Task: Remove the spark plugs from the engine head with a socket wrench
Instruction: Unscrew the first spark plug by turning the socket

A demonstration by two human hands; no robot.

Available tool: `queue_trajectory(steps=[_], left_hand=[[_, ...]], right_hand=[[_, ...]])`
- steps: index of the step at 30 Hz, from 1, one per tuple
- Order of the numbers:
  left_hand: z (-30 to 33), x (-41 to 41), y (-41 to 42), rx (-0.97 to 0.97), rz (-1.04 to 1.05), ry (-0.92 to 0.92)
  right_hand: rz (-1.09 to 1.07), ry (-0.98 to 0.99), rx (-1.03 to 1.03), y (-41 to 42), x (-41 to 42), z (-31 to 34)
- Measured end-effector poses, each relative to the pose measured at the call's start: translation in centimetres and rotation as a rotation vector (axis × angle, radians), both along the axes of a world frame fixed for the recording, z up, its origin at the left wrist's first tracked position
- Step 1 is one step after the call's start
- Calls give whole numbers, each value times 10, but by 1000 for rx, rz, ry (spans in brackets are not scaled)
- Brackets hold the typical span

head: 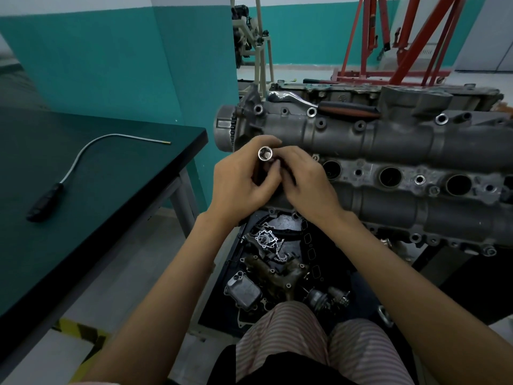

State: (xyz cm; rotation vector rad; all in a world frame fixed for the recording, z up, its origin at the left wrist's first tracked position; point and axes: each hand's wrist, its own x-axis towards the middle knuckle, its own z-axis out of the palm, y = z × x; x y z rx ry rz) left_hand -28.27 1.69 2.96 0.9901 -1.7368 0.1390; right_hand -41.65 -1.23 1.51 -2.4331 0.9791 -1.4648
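Head view: socket [265, 154], open end toward the camera, long axis pointing away and down, gripped by left hand [238, 182] with right hand [305, 182] fingers pinching beside it; engine head [388, 140] plug wells [390, 176] lie just right, nearer the right hand.

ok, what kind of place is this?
Most likely an auto repair or training workshop. An engine head sits on a stand with open plug wells, a red engine hoist stands behind it, and loose engine parts lie in a floor tray below.
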Motion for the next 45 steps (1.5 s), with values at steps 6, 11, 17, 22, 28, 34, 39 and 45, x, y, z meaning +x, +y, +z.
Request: queue_trajectory(steps=[6,11,17,22,28,34,39,45], left_hand=[[-2,2,-4,28,35,83],[-2,-1,-2,17,24,60],[0,2,-2,50,20,66],[0,-5,-1,10,100,56],[-1,2,11,10,-144,107],[13,-26,22,415,-585,808],[10,-40,22,525,-363,713],[-27,-43,46,656,-434,872]], right_hand=[[-120,-2,81,-3,2,2],[-30,16,75,-2,-1,-1],[-69,-3,71,-5,2,2],[-79,-46,1,-3,2,1],[-79,126,-116,3,1,4],[16,-186,28,44,17,-2],[191,-352,425,67,47,9],[184,-566,621,34,56,58]])
